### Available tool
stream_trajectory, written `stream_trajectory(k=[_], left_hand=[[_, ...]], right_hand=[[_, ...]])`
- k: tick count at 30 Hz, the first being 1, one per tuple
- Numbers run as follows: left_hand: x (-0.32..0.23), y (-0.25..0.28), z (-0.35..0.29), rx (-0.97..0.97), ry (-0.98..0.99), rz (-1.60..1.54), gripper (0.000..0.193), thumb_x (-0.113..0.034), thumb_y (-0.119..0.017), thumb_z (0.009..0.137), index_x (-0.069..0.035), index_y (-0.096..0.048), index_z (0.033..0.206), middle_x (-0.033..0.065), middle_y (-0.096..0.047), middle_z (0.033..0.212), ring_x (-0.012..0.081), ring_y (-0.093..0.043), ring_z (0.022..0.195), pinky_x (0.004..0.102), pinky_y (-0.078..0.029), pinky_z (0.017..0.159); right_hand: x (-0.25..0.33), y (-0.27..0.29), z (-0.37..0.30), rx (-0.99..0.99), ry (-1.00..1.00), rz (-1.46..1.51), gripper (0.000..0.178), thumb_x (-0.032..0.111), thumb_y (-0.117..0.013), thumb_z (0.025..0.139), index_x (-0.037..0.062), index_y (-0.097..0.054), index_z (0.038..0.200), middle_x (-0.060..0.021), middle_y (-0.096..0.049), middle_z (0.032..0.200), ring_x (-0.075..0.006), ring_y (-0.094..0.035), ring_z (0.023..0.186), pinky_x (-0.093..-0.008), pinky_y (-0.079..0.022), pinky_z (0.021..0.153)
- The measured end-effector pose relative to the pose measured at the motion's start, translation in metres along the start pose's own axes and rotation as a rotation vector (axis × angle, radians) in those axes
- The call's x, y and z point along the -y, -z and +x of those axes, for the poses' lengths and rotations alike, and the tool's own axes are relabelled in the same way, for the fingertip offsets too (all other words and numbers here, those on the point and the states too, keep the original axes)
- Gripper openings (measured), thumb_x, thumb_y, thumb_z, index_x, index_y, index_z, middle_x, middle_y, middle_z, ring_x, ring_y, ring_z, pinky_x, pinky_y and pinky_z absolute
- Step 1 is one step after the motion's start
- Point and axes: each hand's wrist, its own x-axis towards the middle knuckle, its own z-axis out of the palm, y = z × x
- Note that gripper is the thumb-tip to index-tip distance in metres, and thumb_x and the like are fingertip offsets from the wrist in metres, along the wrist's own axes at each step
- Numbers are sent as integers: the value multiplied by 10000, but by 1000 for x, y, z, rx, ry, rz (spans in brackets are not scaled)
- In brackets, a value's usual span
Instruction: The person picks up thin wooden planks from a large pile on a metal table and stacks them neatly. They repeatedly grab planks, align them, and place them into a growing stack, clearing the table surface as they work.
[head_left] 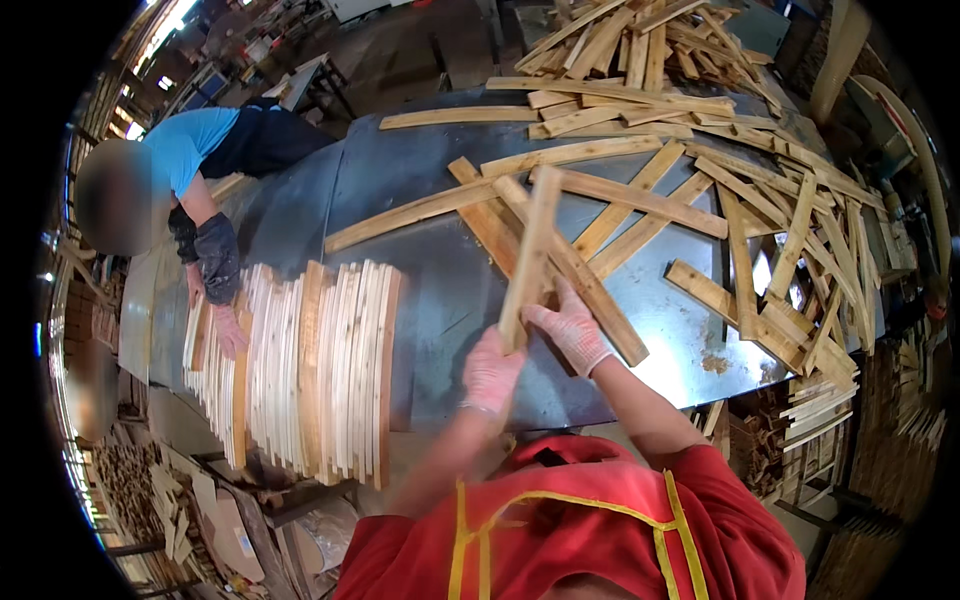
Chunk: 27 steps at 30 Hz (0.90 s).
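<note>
My left hand [490,372], in a pink-white glove, grips the lower end of a pale wooden slat [530,255] that stands tilted above the grey metal table [440,290]. My right hand [570,328], gloved too, rests on another slat [580,280] lying flat on the table, right beside the raised one. A row of slats standing on edge [320,365] is packed together to the left of my hands.
Loose slats [760,200] lie scattered over the table's right and far side, with a heap [640,40] at the back. A person in a blue shirt [195,145] at the left touches the packed row with a gloved hand [228,328]. Offcuts lie on the floor.
</note>
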Motion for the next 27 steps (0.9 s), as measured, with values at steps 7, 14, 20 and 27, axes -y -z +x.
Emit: stream_trajectory(k=[7, 14, 20, 27], left_hand=[[141, 116, -64, -388, 163, 756, 668, -267, -767, 862, -97, -565, 1475, 137, -513, 1566, 382, -465, 1457, 539, -383, 1193], [178, 136, -51, -614, -172, 1222, 674, -537, -664, 918, -98, -553, 1416, 114, -544, 1391, 332, -431, 1431, 572, -287, 1220], [102, 127, -46, -402, -422, 878, 693, -518, -759, 784, -120, -574, 1319, 76, -527, 1271, 316, -473, 1261, 526, -343, 1153], [117, 153, -12, -353, -329, 867, 799, -479, -774, 797, -100, -534, 1458, 87, -513, 1443, 312, -429, 1398, 558, -302, 1208]], right_hand=[[-79, 73, 48, -153, 62, -841, 592, 352, -720, 889, 59, -542, 1372, -256, -668, 1225, -464, -634, 1168, -552, -525, 999], [-31, 10, 2, -135, -84, -414, 416, 190, -703, 842, 55, -693, 1235, -230, -751, 1032, -426, -721, 972, -473, -567, 876], [-60, -125, -70, 309, -304, -141, 423, 251, -734, 818, 24, -716, 1174, -175, -762, 1012, -288, -723, 949, -412, -563, 876], [-70, -234, -65, 1029, 40, -444, 629, 322, -717, 793, 12, -668, 1338, -199, -760, 1169, -311, -707, 1083, -414, -533, 981]])
